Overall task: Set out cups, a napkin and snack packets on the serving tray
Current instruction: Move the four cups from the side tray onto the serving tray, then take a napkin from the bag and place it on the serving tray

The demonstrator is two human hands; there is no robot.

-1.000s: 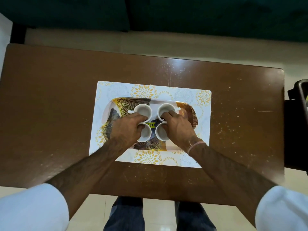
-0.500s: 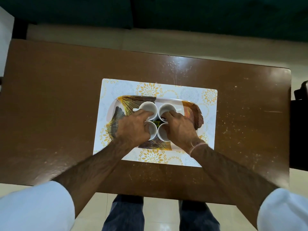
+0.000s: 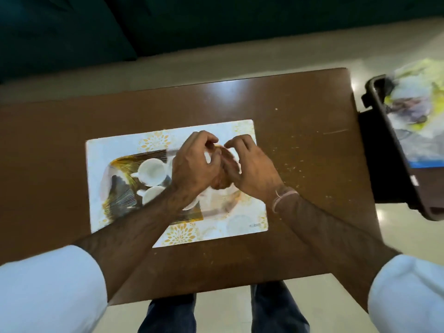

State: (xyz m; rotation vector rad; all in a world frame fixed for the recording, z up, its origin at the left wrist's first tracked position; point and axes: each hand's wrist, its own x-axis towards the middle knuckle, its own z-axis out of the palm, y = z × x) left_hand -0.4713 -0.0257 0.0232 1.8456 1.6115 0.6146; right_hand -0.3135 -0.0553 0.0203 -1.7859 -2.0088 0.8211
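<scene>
Cups (image 3: 151, 171) sit on the serving tray (image 3: 120, 188) in the head view, white ones grouped on its left and middle part; two show clearly, others are hidden under the forearm. The tray lies on a white placemat (image 3: 115, 150) with yellow flower prints, on the brown table (image 3: 300, 131). Both hands hover close together over the right half of the tray. The left hand (image 3: 192, 167) has its fingers curled, thumb near the fingertips; the right hand (image 3: 252, 169) is likewise curled, fingertips pinched. Motion blur hides whether either grips anything. A pale band circles the right wrist. Off the table's right edge stands a dark bin (image 3: 374, 121) holding blurred white and yellow wrappers, too smeared to identify.
</scene>
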